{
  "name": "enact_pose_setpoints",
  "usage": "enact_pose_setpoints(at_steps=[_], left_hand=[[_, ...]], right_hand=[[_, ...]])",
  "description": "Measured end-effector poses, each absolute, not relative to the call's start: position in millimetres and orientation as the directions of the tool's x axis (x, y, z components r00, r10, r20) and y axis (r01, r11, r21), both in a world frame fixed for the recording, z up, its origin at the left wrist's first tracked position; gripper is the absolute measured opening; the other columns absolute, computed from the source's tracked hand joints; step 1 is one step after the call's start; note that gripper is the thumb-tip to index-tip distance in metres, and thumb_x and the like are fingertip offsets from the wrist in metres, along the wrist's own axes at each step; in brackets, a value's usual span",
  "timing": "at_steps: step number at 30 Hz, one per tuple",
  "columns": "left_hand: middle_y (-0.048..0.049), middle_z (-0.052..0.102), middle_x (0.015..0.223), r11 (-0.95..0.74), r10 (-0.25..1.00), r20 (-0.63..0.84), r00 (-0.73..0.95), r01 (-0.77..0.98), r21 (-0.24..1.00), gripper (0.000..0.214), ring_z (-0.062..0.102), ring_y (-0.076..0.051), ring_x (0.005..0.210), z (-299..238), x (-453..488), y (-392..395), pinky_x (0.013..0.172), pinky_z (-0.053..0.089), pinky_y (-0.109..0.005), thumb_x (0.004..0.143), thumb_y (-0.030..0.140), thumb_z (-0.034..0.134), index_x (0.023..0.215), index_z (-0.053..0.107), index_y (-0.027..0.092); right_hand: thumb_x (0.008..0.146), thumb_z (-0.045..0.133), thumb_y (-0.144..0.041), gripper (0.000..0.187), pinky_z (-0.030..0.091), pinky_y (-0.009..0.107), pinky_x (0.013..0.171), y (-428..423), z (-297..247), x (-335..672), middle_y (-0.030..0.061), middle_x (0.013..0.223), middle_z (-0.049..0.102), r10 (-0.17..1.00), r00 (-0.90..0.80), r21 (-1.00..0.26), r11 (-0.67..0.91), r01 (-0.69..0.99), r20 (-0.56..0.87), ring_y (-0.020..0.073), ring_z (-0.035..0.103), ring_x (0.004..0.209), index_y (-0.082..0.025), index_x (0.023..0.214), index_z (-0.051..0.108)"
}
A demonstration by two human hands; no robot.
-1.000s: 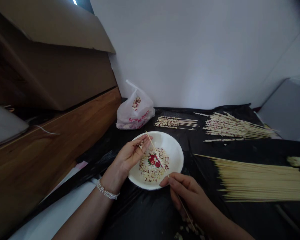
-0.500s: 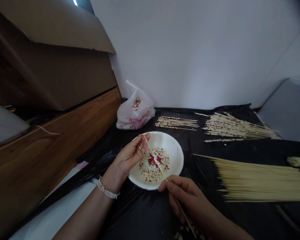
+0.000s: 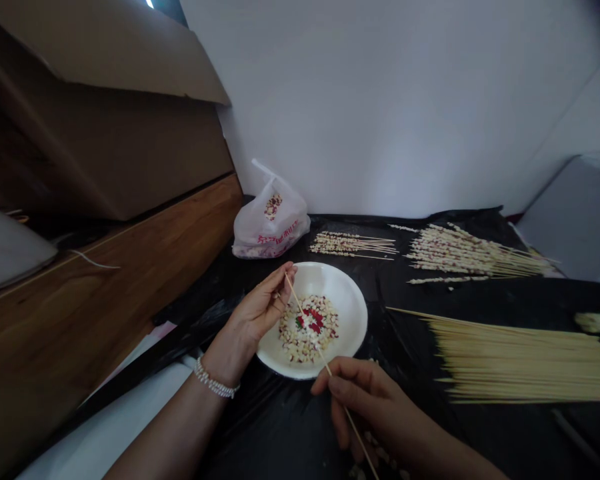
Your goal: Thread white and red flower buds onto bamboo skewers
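My right hand grips a thin bamboo skewer between thumb and fingers. The skewer slants up across a white bowl, and some pale pieces seem to be threaded on its middle. At its upper tip, the thumb and fingers of my left hand are pinched together; any small piece between them is hidden. Pale kernels with dark red edges lie in the bowl, around a red and green pattern on its bottom. A few loose pieces lie below my right hand, partly covered by it.
Bare skewers lie in a wide bundle at right. Behind them are a large pile of filled skewers and a smaller one. A white plastic bag of kernels stands behind the bowl. A cardboard box sits at left.
My right hand has shifted slightly left, and the skewer's lower end has swung left with it. The fingertips of my left hand have moved a little left and up at the skewer's tip.
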State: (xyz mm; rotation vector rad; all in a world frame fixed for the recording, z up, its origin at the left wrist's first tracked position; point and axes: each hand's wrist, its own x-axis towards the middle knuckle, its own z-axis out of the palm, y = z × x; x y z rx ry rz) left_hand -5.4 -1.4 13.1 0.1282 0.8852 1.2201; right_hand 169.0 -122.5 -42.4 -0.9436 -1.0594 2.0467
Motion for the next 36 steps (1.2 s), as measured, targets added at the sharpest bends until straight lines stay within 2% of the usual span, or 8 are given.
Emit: enact_pose_setpoints(at_steps=[3, 8, 13, 20, 36], left_hand=[[-0.0076, 0.073, 0.093, 0.401, 0.834, -0.549, 0.059, -0.749, 0.528, 0.037, 0.072, -0.010, 0.075, 14.2, -4.6, -1.0, 0.068, 0.059, -0.014, 0.097, 0.002, 0.046, 0.132, 0.059, 0.008], [-0.0083, 0.074, 0.094, 0.419, 0.839, -0.537, 0.091, -0.737, 0.530, 0.035, 0.073, -0.012, 0.080, 7.9, -6.5, 2.6, 0.075, 0.059, -0.017, 0.093, -0.001, 0.049, 0.122, 0.065, 0.011], [-0.0083, 0.075, 0.095, 0.414, 0.860, -0.503, 0.092, -0.703, 0.579, 0.040, 0.074, -0.012, 0.079, 9.8, -6.7, -2.3, 0.071, 0.059, -0.016, 0.090, -0.006, 0.051, 0.123, 0.064, 0.012], [-0.0103, 0.073, 0.096, 0.380, 0.882, -0.467, 0.060, -0.676, 0.631, 0.026, 0.072, -0.011, 0.076, 9.1, -4.3, -3.1, 0.068, 0.060, -0.017, 0.095, 0.001, 0.050, 0.115, 0.066, 0.008], [-0.0093, 0.072, 0.093, 0.401, 0.870, -0.491, 0.052, -0.655, 0.641, 0.022, 0.070, -0.010, 0.075, 15.1, -1.3, -7.6, 0.065, 0.058, -0.013, 0.093, -0.001, 0.052, 0.102, 0.069, 0.007]], right_hand=[[0.084, 0.069, -0.063, 0.046, 0.029, 0.013, 0.031, -121.8, -43.6, 169.1, -0.0049, 0.051, 0.062, 0.790, -0.541, -0.852, -0.469, -0.232, -0.288, 0.0054, 0.043, 0.033, -0.018, 0.094, 0.066], [0.086, 0.069, -0.061, 0.044, 0.027, 0.013, 0.031, -122.0, -45.1, 168.7, -0.0047, 0.050, 0.062, 0.796, -0.535, -0.845, -0.471, -0.252, -0.284, 0.0048, 0.043, 0.033, -0.017, 0.093, 0.067], [0.086, 0.069, -0.059, 0.043, 0.029, 0.012, 0.032, -122.1, -45.1, 168.6, -0.0045, 0.051, 0.063, 0.798, -0.532, -0.837, -0.477, -0.270, -0.283, 0.0044, 0.044, 0.034, -0.017, 0.093, 0.067], [0.084, 0.071, -0.061, 0.045, 0.028, 0.012, 0.029, -121.6, -46.5, 169.1, -0.0047, 0.050, 0.062, 0.785, -0.536, -0.822, -0.505, -0.264, -0.310, 0.0045, 0.043, 0.032, -0.017, 0.093, 0.067], [0.084, 0.072, -0.059, 0.044, 0.029, 0.011, 0.030, -121.2, -50.2, 168.0, -0.0044, 0.050, 0.063, 0.793, -0.528, -0.813, -0.505, -0.292, -0.303, 0.0038, 0.044, 0.032, -0.017, 0.093, 0.067]])
